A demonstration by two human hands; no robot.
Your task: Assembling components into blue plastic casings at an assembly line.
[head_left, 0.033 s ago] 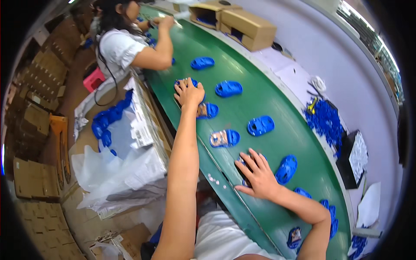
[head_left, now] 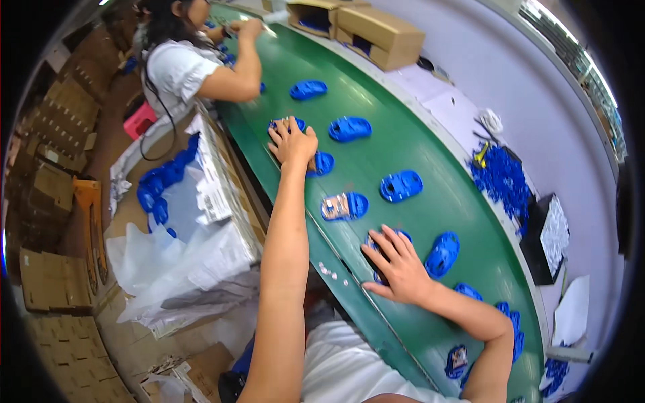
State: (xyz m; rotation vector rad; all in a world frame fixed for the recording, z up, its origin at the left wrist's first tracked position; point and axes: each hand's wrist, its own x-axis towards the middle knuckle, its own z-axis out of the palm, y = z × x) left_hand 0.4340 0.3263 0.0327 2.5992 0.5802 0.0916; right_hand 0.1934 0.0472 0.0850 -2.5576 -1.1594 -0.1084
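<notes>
My left hand [head_left: 293,142] lies palm down with fingers spread on a blue slip-on shoe [head_left: 277,124] that has a brown patterned piece on it. Much of that shoe is hidden by the hand. Just below it, my left wrist partly covers a similar shoe [head_left: 324,163]. Nearer to me, my right hand [head_left: 402,272] rests with outstretched fingers over another blue shoe [head_left: 405,235], mostly covered. Between the hands, untouched, lies a blue shoe with a brown patterned piece [head_left: 345,206]. All of them are on the green belt [head_left: 349,174].
More blue shoes [head_left: 401,186] lie along the belt's far side. A co-worker [head_left: 195,67] works at its far end. An open lined carton [head_left: 222,195] stands left. Cardboard boxes [head_left: 379,37], a heap of blue straps [head_left: 499,181] and a black box [head_left: 544,235] line the right ledge.
The view has shifted slightly, with the belt and shoes sitting a little higher in the picture. Slightly more of the blue shoe shows past my right fingertips. Both hands stay nearly in place.
</notes>
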